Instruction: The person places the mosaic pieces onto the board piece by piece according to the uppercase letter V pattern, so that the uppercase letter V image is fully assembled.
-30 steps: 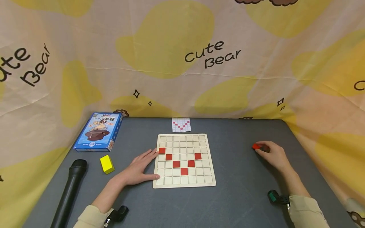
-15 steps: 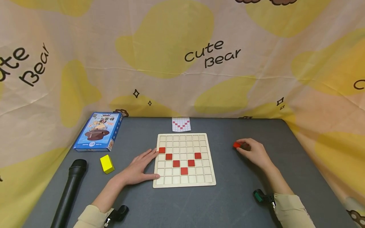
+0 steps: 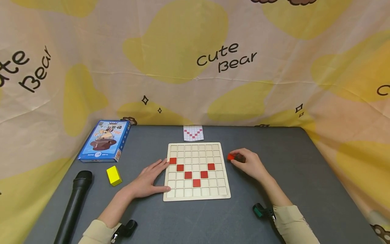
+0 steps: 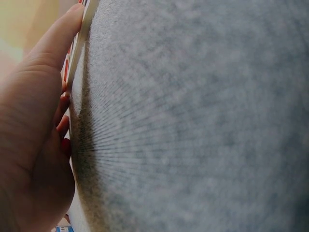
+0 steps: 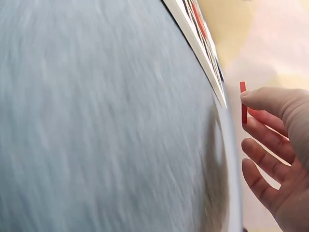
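Observation:
A pale square grid board (image 3: 179,194) lies mid-table with several red square tiles in its cells, laid out in a V whose right arm is shorter. My left hand (image 3: 149,181) rests along the board's left edge, fingers spread, fingertips and thumb touching the rim. Off the board's right edge, my right hand (image 3: 249,164) pinches a thin red tile (image 3: 230,157) between thumb and index finger. In the right wrist view that red tile (image 5: 244,104) stands edge-on, and the other fingers are loosely bent.
Behind the board lies a small card (image 3: 193,133) printed with a red V pattern on a grid. To the left are a blue box (image 3: 105,140), a yellow block (image 3: 114,176) and a black microphone (image 3: 74,206). A patterned cloth (image 3: 170,51) hangs behind the grey table.
My right hand has travelled left across the table with the red tile, from far right to beside the board. My left hand has stayed in place.

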### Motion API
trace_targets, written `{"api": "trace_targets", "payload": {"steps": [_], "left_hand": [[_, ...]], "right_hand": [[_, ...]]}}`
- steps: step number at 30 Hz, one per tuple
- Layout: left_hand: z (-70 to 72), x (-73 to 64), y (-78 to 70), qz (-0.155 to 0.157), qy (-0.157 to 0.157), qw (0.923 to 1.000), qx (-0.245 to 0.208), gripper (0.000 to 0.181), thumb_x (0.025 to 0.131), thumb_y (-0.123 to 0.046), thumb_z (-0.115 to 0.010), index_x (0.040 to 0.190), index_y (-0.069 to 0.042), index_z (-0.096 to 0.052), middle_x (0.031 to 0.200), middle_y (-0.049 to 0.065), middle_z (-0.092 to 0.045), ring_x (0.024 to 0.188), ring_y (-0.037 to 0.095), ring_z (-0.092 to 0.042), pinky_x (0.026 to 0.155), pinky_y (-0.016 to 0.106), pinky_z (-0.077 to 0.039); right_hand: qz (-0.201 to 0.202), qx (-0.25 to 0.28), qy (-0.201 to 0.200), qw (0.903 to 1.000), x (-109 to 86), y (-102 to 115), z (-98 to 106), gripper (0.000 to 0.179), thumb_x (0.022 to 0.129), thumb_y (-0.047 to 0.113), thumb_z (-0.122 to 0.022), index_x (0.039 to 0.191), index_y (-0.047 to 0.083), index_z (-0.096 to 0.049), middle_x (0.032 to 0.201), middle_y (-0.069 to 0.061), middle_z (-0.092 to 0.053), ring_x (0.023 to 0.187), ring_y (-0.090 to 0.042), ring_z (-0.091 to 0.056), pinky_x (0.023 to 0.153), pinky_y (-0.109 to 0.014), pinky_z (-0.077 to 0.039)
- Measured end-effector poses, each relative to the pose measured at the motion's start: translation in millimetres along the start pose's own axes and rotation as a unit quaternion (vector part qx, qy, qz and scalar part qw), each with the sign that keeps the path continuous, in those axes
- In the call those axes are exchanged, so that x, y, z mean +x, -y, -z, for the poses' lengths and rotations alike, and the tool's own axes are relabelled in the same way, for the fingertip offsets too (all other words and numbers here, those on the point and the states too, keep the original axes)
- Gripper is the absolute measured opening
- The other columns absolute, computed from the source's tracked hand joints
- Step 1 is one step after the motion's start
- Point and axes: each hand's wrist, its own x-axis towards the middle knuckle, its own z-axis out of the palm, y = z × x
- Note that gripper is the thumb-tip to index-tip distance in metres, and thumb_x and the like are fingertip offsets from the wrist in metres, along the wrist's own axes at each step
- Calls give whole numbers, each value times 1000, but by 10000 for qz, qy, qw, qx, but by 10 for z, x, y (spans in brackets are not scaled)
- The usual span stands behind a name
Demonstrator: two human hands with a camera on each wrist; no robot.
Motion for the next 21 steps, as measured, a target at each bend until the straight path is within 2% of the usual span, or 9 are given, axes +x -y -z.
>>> {"api": "trace_targets", "payload": {"steps": [6,13,21], "left_hand": [[-3,2,3,-8,-4,10000,-2,97,79,-70,-63,155,-19,-29,161,2,-21,147,29,-15,110,62,-19],[0,-1,-10,-29,-10,10000,-16,97,80,-68,-64,155,-18,-30,161,2,-22,147,29,-16,110,62,-19],[8,0,-26,-56,-34,10000,20,97,80,-67,-65,154,-16,-31,161,4,-22,147,30,-16,110,61,-20]], "right_hand": [[194,17,169,9997,58,142,-141,30,83,17,-78,111,12,-72,99,0,-67,86,-18,-58,73,-35,-48],[315,-64,401,9987,113,191,-258,29,85,17,-76,113,12,-71,102,-1,-66,88,-18,-56,77,-37,-47],[438,-103,376,9983,160,191,-327,28,84,12,-76,112,11,-71,99,0,-66,85,-17,-55,75,-37,-46]]}}
